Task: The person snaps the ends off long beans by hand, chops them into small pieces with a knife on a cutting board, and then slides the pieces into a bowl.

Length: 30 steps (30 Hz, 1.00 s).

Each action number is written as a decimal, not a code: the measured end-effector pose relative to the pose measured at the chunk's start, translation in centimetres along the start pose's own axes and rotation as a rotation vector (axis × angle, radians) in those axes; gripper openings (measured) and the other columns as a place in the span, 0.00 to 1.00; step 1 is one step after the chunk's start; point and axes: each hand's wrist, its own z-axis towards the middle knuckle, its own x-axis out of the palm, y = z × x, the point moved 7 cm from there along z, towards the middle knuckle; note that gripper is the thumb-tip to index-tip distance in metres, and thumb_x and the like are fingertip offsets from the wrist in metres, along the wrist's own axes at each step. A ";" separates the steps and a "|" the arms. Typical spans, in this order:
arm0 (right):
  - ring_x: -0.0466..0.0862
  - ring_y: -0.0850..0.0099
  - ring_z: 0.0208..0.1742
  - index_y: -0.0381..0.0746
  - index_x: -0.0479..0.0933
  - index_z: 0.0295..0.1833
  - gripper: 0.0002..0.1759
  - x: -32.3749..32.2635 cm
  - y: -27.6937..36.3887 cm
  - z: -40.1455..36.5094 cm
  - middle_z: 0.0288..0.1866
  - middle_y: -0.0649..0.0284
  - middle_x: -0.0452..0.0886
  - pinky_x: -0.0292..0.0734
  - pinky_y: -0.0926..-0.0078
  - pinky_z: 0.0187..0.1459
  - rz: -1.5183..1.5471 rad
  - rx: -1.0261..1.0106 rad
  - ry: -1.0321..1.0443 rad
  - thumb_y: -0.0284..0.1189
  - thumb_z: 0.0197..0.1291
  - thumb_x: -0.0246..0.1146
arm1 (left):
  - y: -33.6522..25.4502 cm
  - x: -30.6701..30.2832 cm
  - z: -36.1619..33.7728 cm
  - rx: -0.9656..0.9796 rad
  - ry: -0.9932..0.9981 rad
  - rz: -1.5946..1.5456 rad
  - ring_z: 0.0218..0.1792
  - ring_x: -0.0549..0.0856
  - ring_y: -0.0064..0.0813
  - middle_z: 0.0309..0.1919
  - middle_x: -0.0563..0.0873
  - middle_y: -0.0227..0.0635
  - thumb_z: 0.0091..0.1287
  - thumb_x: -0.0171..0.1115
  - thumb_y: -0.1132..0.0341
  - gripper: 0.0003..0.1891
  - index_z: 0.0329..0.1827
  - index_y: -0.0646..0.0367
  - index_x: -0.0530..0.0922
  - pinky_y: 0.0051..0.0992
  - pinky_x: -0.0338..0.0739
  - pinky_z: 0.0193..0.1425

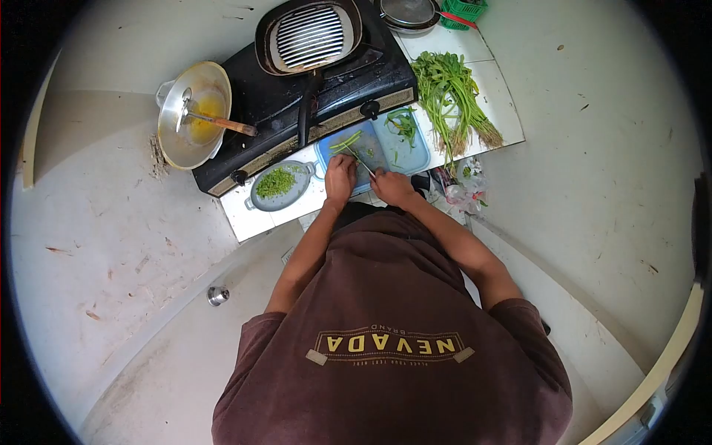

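Note:
My left hand (pixel 340 178) is closed over thin green stems (pixel 346 141) on the blue cutting board (pixel 374 141), its fingertips tucked beside the blade. My right hand (pixel 392 187) grips a knife (pixel 365 165), whose blade slants up and left toward the stems near my left fingers. Cut leaves (pixel 403 126) lie on the right part of the board. Left of my left hand, a grey oval dish (pixel 302 182) holds chopped greens (pixel 275 182).
A black stove (pixel 252 96) carries a grill pan (pixel 310 37) with its handle toward me. At left sits a wok (pixel 172 144) with a wooden-handled ladle (pixel 230 124). A rooted bunch of greens (pixel 452 96) lies right, above a plastic bag (pixel 467 194). Sieves (pixel 408 11) stand behind.

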 end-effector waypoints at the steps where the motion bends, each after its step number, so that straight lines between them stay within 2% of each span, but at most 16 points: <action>1: 0.88 0.43 0.31 0.30 0.75 0.44 0.22 0.0 0.0 0.1 0.25 0.43 0.84 0.83 0.43 0.39 0.003 0.007 0.015 0.42 0.74 0.55 | 0.0 0.0 0.0 -0.002 -0.001 -0.005 0.44 0.83 0.48 0.38 0.86 0.43 0.61 0.66 0.78 0.06 0.39 0.62 0.86 0.41 0.79 0.51; 8: 0.88 0.44 0.35 0.29 0.74 0.46 0.22 0.3 -0.8 -1.1 0.29 0.43 0.85 0.84 0.46 0.39 -0.040 0.047 0.151 0.42 0.73 0.56 | -0.2 -0.1 0.1 0.039 0.006 0.029 0.44 0.83 0.49 0.38 0.85 0.44 0.61 0.66 0.78 0.06 0.40 0.62 0.86 0.41 0.78 0.51; 11: 0.89 0.44 0.39 0.31 0.77 0.49 0.23 0.8 -0.2 0.2 0.36 0.43 0.87 0.84 0.46 0.44 -0.033 0.070 0.160 0.43 0.74 0.53 | 0.0 0.1 0.2 0.035 0.008 0.004 0.44 0.82 0.50 0.38 0.85 0.44 0.61 0.65 0.79 0.07 0.41 0.63 0.86 0.42 0.78 0.50; 14: 0.89 0.44 0.40 0.30 0.76 0.49 0.23 0.8 -0.2 0.3 0.36 0.44 0.88 0.84 0.46 0.45 -0.014 0.076 0.152 0.43 0.74 0.53 | 0.5 0.4 -0.1 -0.005 0.024 -0.030 0.43 0.83 0.52 0.38 0.85 0.46 0.61 0.65 0.79 0.07 0.41 0.63 0.85 0.44 0.78 0.50; 18: 0.88 0.43 0.35 0.29 0.74 0.46 0.21 0.7 -0.4 -0.9 0.31 0.42 0.86 0.84 0.46 0.39 -0.030 0.025 0.119 0.40 0.74 0.54 | 0.6 0.4 -0.1 -0.048 0.011 -0.086 0.42 0.83 0.53 0.38 0.85 0.48 0.62 0.65 0.79 0.06 0.41 0.63 0.84 0.45 0.78 0.49; 23: 0.89 0.45 0.38 0.30 0.75 0.47 0.22 0.4 0.0 -0.3 0.34 0.43 0.87 0.85 0.47 0.43 -0.067 0.063 0.152 0.42 0.74 0.53 | 0.4 0.4 -0.4 -0.006 0.012 -0.042 0.43 0.83 0.53 0.37 0.83 0.48 0.63 0.65 0.79 0.07 0.42 0.64 0.84 0.45 0.78 0.49; 30: 0.88 0.44 0.33 0.29 0.77 0.45 0.23 0.0 -0.6 -1.1 0.29 0.42 0.86 0.84 0.46 0.39 -0.035 0.026 0.076 0.43 0.74 0.55 | 0.2 0.0 -0.7 -0.015 0.006 -0.067 0.43 0.82 0.52 0.36 0.81 0.47 0.63 0.66 0.78 0.07 0.44 0.64 0.85 0.43 0.78 0.49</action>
